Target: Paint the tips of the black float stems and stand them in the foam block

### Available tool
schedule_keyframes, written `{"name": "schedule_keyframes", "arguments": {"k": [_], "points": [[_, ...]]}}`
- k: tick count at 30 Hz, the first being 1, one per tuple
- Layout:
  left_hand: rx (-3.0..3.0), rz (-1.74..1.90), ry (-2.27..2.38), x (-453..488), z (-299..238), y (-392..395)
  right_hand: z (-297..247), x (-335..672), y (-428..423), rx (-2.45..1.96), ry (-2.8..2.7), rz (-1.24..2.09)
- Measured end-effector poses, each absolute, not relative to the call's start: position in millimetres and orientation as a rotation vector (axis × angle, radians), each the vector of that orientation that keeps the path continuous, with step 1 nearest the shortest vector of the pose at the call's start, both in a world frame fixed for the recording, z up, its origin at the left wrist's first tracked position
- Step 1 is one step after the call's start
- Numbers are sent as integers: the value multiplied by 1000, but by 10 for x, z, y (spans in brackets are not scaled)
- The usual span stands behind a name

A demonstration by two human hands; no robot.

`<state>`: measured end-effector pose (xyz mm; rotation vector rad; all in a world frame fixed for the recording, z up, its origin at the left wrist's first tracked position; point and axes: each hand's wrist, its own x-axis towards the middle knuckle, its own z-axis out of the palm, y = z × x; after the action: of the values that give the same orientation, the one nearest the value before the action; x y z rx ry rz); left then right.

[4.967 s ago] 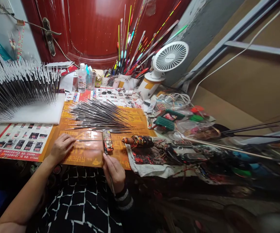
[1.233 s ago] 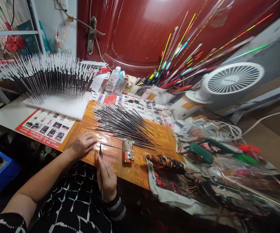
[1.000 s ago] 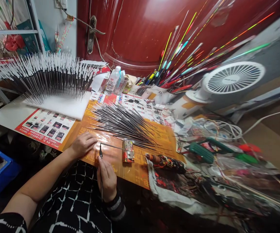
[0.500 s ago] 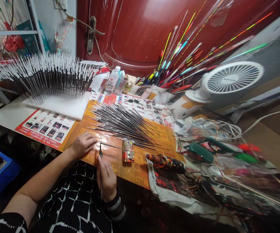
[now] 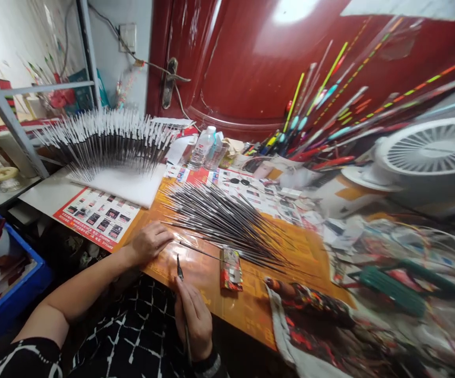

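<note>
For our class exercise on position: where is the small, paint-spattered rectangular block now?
In the head view, the paint-spattered block sits at lower centre on the shiny orange sheet, by the near edge of the pile of thin dark rods.

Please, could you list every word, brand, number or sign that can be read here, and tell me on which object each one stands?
No text can be read with certainty.
Red-edged flyer: characters too small and blurred.
Far printed sheet: print too small.
Bottle label: too small.
White fan, hub marking: blurred.
Orange sheet: faint printed characters, illegible.
</note>
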<state>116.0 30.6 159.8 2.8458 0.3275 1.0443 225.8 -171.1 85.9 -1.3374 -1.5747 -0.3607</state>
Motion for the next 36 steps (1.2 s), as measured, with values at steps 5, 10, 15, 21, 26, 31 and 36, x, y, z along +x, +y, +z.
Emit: {"name": "schedule_keyframes", "arguments": {"k": [5,10,15,21,26,31,36], "points": [[2893,1168,519,955,2379,817,824,2286,-1727,-1275,-1555,-373],[3165,1232,659,792,3393,1521,786,2286,-1726,-1270,-1557,-410],[3315,1144,610,995,3743,2053,763,2294,-1709,-1259,-1540,-371],[3392,972,533,1409,3527,2373,754,2306,-1678,-1217,-1551,-414],[3342,960,558,1479,3360,2520,779,2287,-1696,-1264,-1548,-373],[3129,1363,653,1379,3198,2209,870,2261,-1687,-1269,-1558,-431],[3005,1074,357,1417,2484,1312,984,2256,-1664,-1277,-1528,-403]]}}
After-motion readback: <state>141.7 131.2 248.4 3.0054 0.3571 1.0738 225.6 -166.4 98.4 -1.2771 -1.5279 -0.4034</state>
